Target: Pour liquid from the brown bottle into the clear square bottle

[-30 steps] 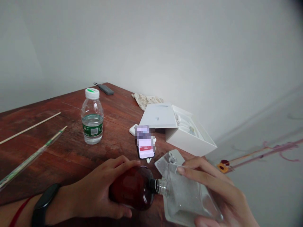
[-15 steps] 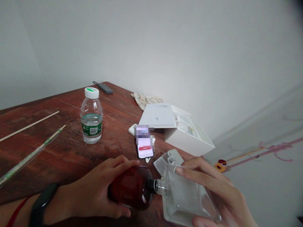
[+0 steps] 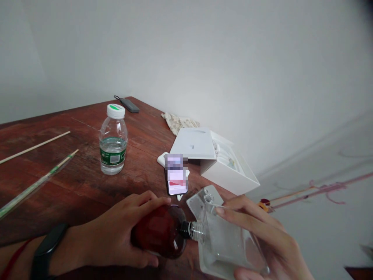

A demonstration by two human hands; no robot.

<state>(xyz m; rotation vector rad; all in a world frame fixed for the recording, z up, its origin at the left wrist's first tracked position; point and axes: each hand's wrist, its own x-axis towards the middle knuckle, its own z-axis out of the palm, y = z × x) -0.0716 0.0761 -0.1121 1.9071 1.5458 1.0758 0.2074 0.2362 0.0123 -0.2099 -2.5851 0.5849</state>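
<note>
1. Held bottle (image 3: 163,235): dark red-brown, black neck piece (image 3: 185,229).
2. Flat container (image 3: 224,239): clear, colourless.
3. Water bottle (image 3: 113,130): clear; white cap (image 3: 115,112), green mark on top; green label (image 3: 109,156), white barcode patch.
4. Table (image 3: 145,155): red-brown, darker streaks.
5. Box (image 3: 229,177): plain white.
6. Phone screen (image 3: 177,188): pale lilac, red bar.
7. Wristband (image 3: 48,247) black, cord (image 3: 16,254) red.
8. Cloth (image 3: 180,123): cream, looks blotchy tan from where I stand.

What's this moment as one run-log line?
left hand: holding dark red bottle | right hand: holding clear container | container neck: against bottle's black neck | white-capped bottle: upright on table
</note>
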